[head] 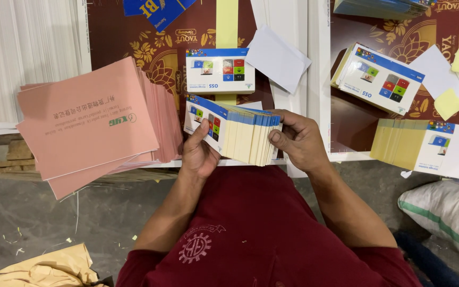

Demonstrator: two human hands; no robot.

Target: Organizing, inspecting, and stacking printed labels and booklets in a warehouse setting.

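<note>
I'm gripping a thick stack of printed cards (240, 135) in the middle of the frame, both hands closed on it. My left hand (200, 151) is wrapping the stack's left end, thumb lying over the top card with its coloured squares. My right hand (298, 141) is pinching the right end, fingertips pressing against the blue and cream card edges. I'm holding the stack just over the near edge of the table (314, 79).

Just above it, a second, squared-up pile of the same cards (220, 70) is lying flat on a patterned brown sheet (155, 48). Beside that, toward upper centre, a blank white slip (278, 57) is resting at an angle. On the left, a fanned heap of pink envelopes (94, 122) is spreading out, touching the table edge. Over at the upper right, another card pile (381, 78) is sitting tilted, with yellow slips (455, 85) near it.
</note>
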